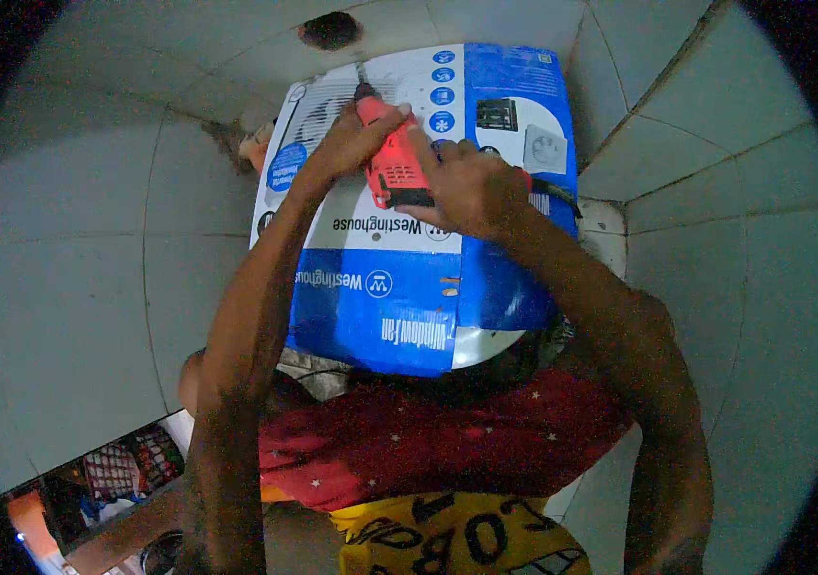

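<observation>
A red corded power drill point(396, 158) with a dark chuck is in both my hands, over a blue and white cardboard box point(371, 321). My left hand point(350, 146) wraps the drill's front end just behind the chuck. Around the handle and rear body my right hand point(481, 190) is closed; its fingers partly hide the grip. The drill bit point(362, 71) points away from me toward the tiled wall, close below and right of a dark round hole point(330, 32). Whether its tip touches the wall, I cannot tell.
Pale tiled walls point(74, 192) rise on the left, ahead and on the right point(687, 163), meeting in a corner. The box lies before my lap, covered in red star-patterned cloth point(447, 446). A dark cord point(562, 195) trails at the box's right edge. Patterned fabric point(126, 470) shows lower left.
</observation>
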Demonstrator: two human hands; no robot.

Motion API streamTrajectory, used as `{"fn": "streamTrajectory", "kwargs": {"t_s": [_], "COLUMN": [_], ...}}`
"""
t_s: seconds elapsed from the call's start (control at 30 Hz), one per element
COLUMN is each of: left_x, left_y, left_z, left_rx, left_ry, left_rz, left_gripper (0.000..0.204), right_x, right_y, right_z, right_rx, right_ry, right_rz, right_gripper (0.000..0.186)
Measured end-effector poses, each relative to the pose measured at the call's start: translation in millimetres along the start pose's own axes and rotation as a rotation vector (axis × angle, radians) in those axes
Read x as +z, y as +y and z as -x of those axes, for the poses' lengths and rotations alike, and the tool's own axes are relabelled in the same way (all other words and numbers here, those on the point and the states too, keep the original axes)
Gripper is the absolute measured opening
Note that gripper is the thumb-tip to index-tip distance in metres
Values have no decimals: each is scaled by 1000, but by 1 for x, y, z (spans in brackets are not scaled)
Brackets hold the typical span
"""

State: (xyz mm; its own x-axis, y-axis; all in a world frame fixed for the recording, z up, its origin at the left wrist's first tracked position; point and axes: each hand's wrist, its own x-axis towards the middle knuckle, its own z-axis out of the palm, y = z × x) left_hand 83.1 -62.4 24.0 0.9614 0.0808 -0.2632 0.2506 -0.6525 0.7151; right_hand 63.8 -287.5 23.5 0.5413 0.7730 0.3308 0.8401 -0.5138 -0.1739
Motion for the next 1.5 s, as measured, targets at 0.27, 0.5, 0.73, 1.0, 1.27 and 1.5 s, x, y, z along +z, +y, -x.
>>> {"fn": "streamTrajectory", "kwargs": {"t_s": [0.27, 0.5, 0.73, 1.0, 1.27, 1.5], "left_x": [-2, 6, 14, 8, 11, 10], "left_y": [34, 22, 11, 13, 17, 15], "left_z": [30, 28, 28, 26, 26, 30], "left_rx": [-63, -10, 53, -45, -48, -38], "left_ry": [126, 142, 188, 121, 174, 165], "left_rz": [193, 362, 466, 375, 412, 472], "left_gripper": [100, 83, 70, 75, 79, 56], "right_x": [-8, -8, -4, -4, -10, -4], "right_y": [-2, -7, -8, -13, -9, -13], "right_z": [-9, -7, -4, -10, -12, -13], "right_rx": [56, 95, 77, 134, 156, 159], "right_ry": [-49, -45, -83, -108, -166, -138], "right_rz": [-94, -75, -26, -36, -161, -122], "right_gripper": [90, 92, 92, 93, 95, 100]}}
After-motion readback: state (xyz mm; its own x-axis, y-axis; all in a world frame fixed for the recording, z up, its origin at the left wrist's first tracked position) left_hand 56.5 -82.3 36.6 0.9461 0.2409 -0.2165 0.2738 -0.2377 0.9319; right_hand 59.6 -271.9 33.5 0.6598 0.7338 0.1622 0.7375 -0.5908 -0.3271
